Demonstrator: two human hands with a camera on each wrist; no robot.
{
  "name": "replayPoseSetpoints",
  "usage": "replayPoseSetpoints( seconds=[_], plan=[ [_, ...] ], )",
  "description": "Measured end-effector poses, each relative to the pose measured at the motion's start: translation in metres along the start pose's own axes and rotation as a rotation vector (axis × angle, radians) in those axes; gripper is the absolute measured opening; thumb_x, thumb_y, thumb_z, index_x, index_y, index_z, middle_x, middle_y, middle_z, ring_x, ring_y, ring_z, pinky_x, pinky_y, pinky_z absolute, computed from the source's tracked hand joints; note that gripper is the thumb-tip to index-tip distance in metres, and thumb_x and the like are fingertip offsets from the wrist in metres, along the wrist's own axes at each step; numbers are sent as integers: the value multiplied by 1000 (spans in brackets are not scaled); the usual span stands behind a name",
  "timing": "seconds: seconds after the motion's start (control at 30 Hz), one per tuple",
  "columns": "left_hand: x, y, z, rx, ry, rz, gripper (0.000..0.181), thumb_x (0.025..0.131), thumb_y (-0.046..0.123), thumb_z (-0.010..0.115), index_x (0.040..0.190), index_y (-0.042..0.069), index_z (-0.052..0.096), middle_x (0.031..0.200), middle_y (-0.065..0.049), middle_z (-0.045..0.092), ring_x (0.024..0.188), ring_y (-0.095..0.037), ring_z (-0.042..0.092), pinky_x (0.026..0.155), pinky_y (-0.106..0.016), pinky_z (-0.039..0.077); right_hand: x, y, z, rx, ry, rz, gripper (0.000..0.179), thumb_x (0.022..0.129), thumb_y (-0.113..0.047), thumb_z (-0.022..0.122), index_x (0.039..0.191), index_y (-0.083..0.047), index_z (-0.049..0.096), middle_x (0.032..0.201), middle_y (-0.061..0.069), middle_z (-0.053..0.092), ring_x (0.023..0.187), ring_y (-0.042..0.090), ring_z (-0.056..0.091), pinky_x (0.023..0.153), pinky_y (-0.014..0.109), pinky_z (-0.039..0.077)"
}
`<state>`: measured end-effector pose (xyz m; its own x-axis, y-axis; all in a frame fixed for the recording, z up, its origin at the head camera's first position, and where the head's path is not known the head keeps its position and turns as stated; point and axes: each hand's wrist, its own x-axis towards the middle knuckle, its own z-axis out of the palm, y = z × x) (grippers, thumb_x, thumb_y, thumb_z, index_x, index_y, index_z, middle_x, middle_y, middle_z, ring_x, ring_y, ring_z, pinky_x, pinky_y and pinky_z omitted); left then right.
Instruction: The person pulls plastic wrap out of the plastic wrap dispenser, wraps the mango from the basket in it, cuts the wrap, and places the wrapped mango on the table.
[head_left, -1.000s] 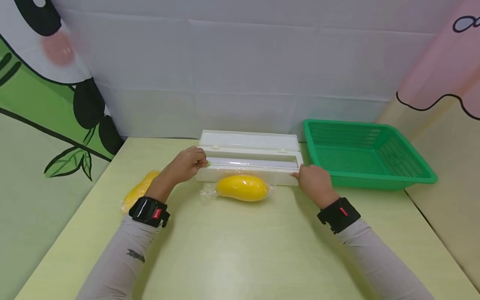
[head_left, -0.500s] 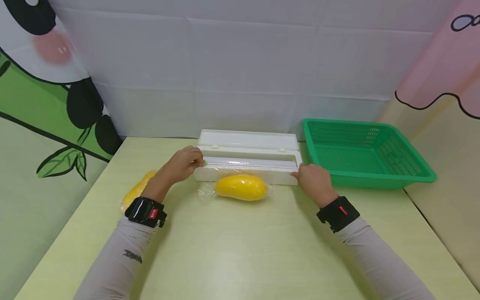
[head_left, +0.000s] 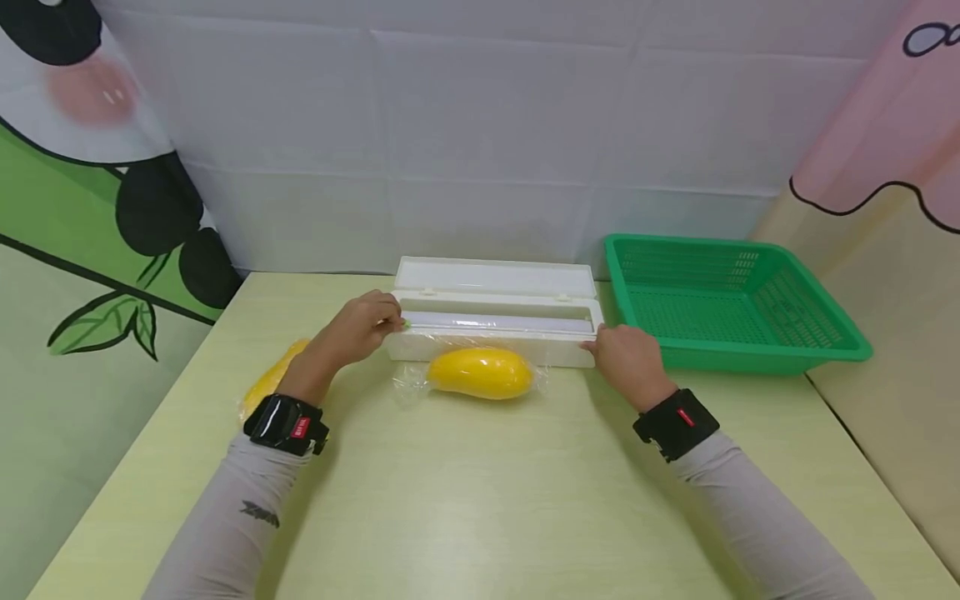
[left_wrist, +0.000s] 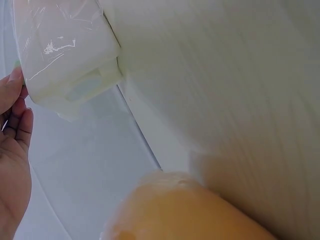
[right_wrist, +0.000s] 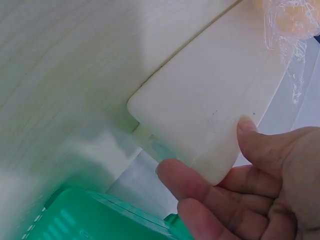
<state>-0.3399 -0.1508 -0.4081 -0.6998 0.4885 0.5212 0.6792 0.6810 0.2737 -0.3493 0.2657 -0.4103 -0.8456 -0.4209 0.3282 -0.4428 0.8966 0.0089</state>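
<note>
A white cling film dispenser (head_left: 573,353) lies across the back of the table, its lid (head_left: 495,277) tipped back and a film roll (head_left: 487,322) inside. My left hand (head_left: 358,329) pinches a small green slider (head_left: 406,324) at the dispenser's left end. With thumb in front and fingers around the end, my right hand (head_left: 628,360) grips the right end, as the right wrist view shows. Against the front wall sits a yellow, mango-like fruit (head_left: 480,373) under clear film. A second wrapped yellow fruit (head_left: 272,379) lies left, partly hidden by my left arm.
A green plastic basket (head_left: 738,354) stands at the back right, close beside the dispenser. Behind the table (head_left: 480,500) hangs a pale wall sheet (head_left: 487,125). Cartoon-printed sheets flank both sides.
My left hand has shifted slightly left along the dispenser with the green slider. The right hand keeps its grip on the right end. The head view has drifted a little.
</note>
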Motion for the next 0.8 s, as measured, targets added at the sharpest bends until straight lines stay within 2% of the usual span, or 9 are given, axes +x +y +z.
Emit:
replayPoseSetpoints(
  seconds=[0.3,0.57,0.8],
  plan=[
    [-3,-1,-1,-2,6,-18,13,81,-10,75,77,1,69,84,-8,67,82,-24,57,72,-39,51,1,0,-2,13,-20,12,46,94,-33,69,63,-6,49,51,5,42,46,29,52,38,40,41],
    [-6,5,-10,11,-8,-32,13,82,-9,74,77,1,69,84,-8,66,83,-26,57,74,-40,52,1,-2,-4,11,-29,17,44,94,-34,68,66,-5,51,52,6,43,47,31,54,39,41,42],
    [-11,4,-16,36,-9,-48,12,81,-11,74,77,1,70,85,-9,67,83,-26,59,74,-41,53,-1,-1,-4,-9,12,1,40,93,-33,69,79,5,64,51,11,48,47,34,56,39,44,44]
  ],
)
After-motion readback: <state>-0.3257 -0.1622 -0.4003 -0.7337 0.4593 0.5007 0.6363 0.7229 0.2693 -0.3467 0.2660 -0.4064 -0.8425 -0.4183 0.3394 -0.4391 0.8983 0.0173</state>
